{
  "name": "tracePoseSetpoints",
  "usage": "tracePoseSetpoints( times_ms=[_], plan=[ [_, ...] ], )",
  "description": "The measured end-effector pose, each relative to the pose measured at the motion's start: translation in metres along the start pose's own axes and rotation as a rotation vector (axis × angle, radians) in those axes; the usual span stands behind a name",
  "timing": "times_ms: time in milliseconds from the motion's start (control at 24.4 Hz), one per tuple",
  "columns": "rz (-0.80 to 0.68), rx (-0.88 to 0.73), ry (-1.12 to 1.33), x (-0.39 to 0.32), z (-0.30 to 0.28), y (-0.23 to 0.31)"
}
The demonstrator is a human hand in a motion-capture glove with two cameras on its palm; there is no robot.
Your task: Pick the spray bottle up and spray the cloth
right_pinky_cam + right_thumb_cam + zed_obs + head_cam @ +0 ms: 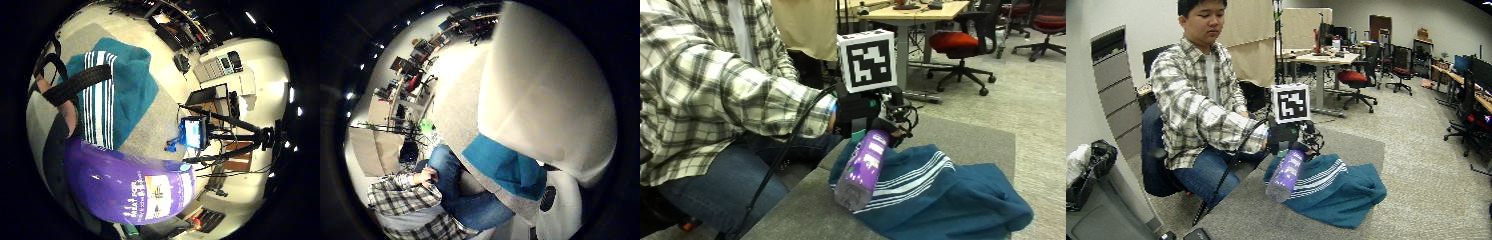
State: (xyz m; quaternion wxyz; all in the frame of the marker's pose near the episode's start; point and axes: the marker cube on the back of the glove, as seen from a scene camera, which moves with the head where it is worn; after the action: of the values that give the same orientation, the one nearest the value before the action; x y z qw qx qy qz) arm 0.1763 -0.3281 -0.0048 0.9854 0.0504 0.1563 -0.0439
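Observation:
A purple spray bottle [863,170] hangs tilted in my gloved right hand [859,117], base pointing down and outward, just over the near edge of the cloth. My fingers curl round its upper part, so its head is hidden in the outside view. The teal cloth [939,195] with white stripes lies bunched on the grey table [966,137]. In the wide view the spray bottle [1285,175] is over the cloth [1339,192]. The bottle's purple body [130,187] lies close to the palm, with the cloth [125,85] beyond. A white part [545,90] close to the palm fills the thumb side view above the cloth [510,167].
The table's far edge [1009,140] drops to the carpet floor. A red office chair [959,42] and a wooden desk [906,12] stand behind. A tripod with a screen [200,132] stands off the table. The person's knees [726,185] are at the table's near side.

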Motion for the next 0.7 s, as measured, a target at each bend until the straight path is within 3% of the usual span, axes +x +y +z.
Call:
tracePoseSetpoints(
  times_ms=[410,697],
  plan=[
    [0.213,0.18,-0.384,0.021,-0.029,0.004],
    [0.155,0.351,-0.721,-0.01,-0.057,0.002]
  ],
)
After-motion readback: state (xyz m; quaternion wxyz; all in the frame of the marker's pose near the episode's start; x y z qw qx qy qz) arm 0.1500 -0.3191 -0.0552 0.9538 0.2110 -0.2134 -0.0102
